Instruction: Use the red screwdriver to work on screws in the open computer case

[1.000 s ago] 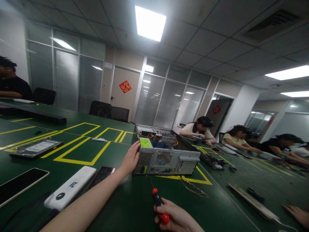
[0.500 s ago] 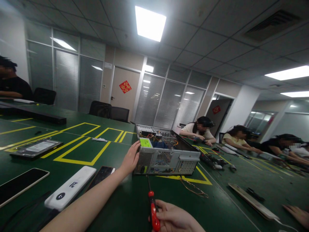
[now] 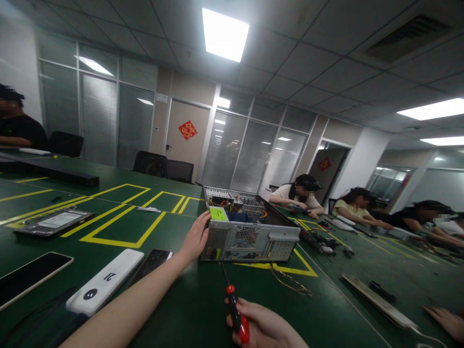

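An open computer case (image 3: 250, 237) lies on the table in front of me, its rear panel facing me and wires showing inside. My left hand (image 3: 195, 237) grips its left rear edge, fingertips beside the yellow-green label of the power supply (image 3: 217, 213). In my right hand (image 3: 257, 319) is a red and black screwdriver (image 3: 235, 311), fingers closed round the handle. The shaft points up towards the lower rear edge of the case; I cannot tell whether the tip touches it.
On the left lie a hard drive (image 3: 56, 221), a phone (image 3: 32, 278), a white power bank (image 3: 105, 285) and a dark phone (image 3: 150, 266). Thin cables (image 3: 290, 280) lie in front of the case. Co-workers sit along the right; a person's hand (image 3: 444, 319) rests at the right edge.
The screwdriver's handle has swung slightly to the right and turned in my right hand, showing more black. My left hand and the case have stayed in place.
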`<action>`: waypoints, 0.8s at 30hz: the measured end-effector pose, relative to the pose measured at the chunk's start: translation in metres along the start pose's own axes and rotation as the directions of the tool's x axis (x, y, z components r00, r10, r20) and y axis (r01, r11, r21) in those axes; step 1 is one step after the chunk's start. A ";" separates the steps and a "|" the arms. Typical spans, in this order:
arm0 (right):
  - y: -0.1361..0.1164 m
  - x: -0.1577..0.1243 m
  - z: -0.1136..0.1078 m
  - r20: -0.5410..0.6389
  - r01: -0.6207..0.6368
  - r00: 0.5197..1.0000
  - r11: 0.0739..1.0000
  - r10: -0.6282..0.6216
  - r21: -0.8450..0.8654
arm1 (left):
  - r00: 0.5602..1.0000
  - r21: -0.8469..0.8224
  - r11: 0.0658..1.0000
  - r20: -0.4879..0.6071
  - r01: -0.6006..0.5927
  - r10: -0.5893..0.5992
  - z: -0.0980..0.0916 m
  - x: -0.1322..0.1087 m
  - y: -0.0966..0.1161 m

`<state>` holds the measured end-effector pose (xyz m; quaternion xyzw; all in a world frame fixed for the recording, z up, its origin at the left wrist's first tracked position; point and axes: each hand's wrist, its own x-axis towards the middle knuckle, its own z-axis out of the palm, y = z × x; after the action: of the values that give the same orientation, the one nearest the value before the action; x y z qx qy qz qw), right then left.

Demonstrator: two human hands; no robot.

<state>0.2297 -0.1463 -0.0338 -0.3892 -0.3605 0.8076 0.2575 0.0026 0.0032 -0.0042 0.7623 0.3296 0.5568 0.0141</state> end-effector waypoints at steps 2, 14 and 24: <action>-0.003 -0.004 -0.001 0.094 -0.031 0.995 0.999 0.028 0.030 | 1.000 0.002 1.000 0.001 0.003 -0.003 0.000 0.000 0.000; -0.003 -0.002 -0.002 -0.038 0.017 0.999 0.999 -0.015 0.047 | 1.000 0.007 1.000 0.003 0.002 -0.002 0.000 0.000 0.000; -0.003 0.000 -0.006 0.042 -0.026 0.999 1.000 0.025 0.009 | 1.000 0.006 1.000 0.004 0.007 -0.007 -0.001 0.001 0.002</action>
<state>0.2349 -0.1428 -0.0339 -0.3758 -0.3569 0.8205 0.2414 0.0028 0.0016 -0.0024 0.7623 0.3340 0.5542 0.0142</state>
